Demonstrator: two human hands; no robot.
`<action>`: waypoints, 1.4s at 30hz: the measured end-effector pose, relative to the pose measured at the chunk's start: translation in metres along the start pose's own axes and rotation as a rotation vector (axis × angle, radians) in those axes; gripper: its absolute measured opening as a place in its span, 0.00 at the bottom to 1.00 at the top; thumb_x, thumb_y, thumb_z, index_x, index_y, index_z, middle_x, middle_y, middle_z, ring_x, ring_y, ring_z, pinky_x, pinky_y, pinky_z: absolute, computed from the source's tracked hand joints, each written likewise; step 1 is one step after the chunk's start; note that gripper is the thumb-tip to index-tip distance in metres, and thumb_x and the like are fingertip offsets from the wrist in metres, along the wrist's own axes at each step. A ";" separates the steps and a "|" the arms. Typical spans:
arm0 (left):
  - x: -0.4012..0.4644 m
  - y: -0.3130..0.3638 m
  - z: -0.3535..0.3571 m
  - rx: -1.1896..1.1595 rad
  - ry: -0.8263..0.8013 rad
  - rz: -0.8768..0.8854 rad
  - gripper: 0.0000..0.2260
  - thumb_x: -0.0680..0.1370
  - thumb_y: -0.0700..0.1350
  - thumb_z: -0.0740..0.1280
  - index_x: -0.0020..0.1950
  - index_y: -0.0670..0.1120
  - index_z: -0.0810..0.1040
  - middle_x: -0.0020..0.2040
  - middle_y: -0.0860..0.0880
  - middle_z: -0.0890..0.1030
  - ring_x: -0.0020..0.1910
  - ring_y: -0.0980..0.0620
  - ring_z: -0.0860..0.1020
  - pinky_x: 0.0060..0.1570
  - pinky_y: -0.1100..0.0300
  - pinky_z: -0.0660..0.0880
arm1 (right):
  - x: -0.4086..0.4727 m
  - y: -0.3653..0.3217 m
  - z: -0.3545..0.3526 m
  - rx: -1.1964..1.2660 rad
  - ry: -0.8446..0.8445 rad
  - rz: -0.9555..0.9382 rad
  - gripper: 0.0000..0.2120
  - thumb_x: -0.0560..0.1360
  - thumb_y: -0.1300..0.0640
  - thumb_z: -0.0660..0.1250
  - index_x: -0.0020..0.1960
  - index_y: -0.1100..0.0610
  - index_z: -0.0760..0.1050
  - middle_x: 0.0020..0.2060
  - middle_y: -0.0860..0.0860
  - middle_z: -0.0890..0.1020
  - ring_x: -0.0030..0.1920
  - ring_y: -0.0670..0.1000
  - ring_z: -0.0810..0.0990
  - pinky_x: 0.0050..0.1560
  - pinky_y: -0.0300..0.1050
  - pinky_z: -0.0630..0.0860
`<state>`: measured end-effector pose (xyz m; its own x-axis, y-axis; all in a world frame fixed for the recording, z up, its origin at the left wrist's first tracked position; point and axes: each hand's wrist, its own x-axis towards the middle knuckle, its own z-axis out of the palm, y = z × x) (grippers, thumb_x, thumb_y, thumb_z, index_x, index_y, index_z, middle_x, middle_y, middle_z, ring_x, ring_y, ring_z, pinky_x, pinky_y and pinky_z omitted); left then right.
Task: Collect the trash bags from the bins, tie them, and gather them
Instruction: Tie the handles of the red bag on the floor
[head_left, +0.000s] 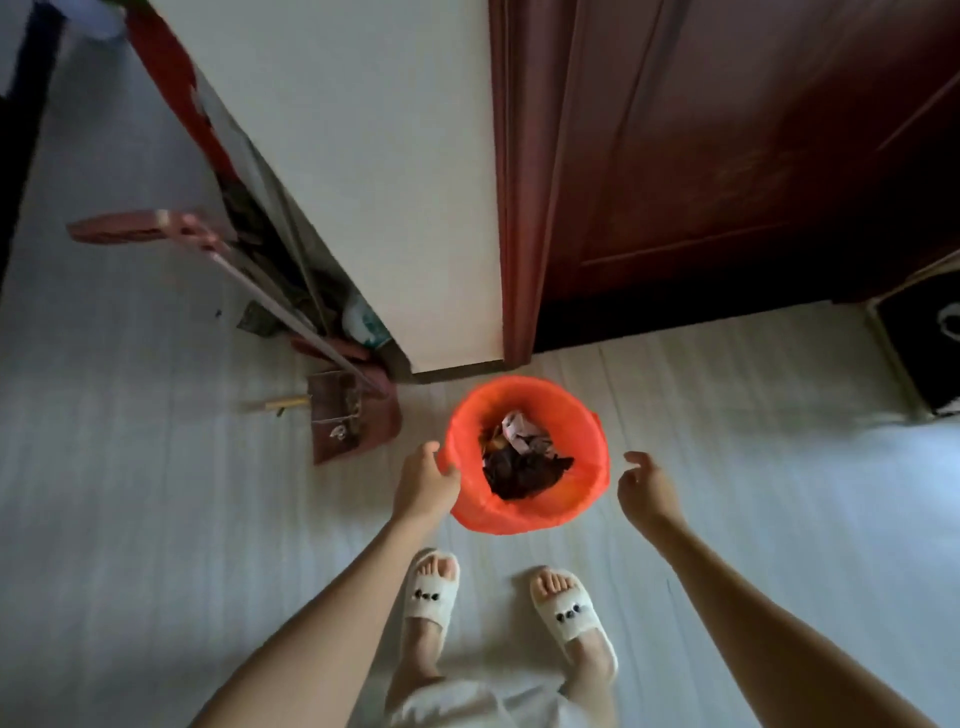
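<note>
A round bin lined with an orange trash bag (524, 512) stands on the pale floor in front of my feet. Dark scraps and a pink wrapper (519, 431) lie inside it. My left hand (426, 480) touches the bag's folded rim on the bin's left side, fingers curled over the edge. My right hand (647, 486) hovers just right of the bin with loosely spread fingers, apart from the bag and holding nothing.
A white wall corner (457, 358) rises just behind the bin, with a dark red door (727, 182) to its right. A dustpan (348, 421) and a broom handle (249, 280) lean at the left. A dark box (924, 348) sits at the right edge.
</note>
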<state>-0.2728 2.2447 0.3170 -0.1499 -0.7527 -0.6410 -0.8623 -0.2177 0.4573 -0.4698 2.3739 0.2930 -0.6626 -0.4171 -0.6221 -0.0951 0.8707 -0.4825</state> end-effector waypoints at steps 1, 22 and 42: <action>0.023 -0.005 0.008 0.038 -0.018 0.023 0.19 0.78 0.42 0.60 0.68 0.40 0.66 0.67 0.40 0.70 0.65 0.44 0.70 0.59 0.57 0.67 | 0.018 0.005 0.016 -0.008 0.022 0.005 0.20 0.74 0.68 0.54 0.64 0.62 0.69 0.56 0.65 0.78 0.56 0.63 0.76 0.52 0.47 0.71; 0.277 -0.126 0.205 0.010 0.599 0.605 0.18 0.76 0.31 0.59 0.66 0.36 0.71 0.60 0.33 0.74 0.60 0.35 0.72 0.60 0.47 0.66 | 0.199 0.163 0.204 0.216 0.566 -0.250 0.17 0.80 0.59 0.55 0.67 0.63 0.66 0.60 0.65 0.75 0.61 0.65 0.72 0.57 0.52 0.68; 0.181 -0.115 0.209 0.415 0.448 0.750 0.10 0.77 0.38 0.62 0.55 0.43 0.79 0.56 0.43 0.73 0.59 0.44 0.69 0.52 0.53 0.72 | 0.105 0.185 0.190 0.302 0.566 -0.354 0.10 0.72 0.70 0.59 0.49 0.63 0.77 0.49 0.59 0.82 0.54 0.59 0.79 0.53 0.46 0.72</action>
<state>-0.3020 2.2634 0.0202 -0.6069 -0.7923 0.0626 -0.7324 0.5881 0.3431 -0.4159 2.4413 0.0210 -0.9204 -0.3904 -0.0229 -0.2199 0.5651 -0.7952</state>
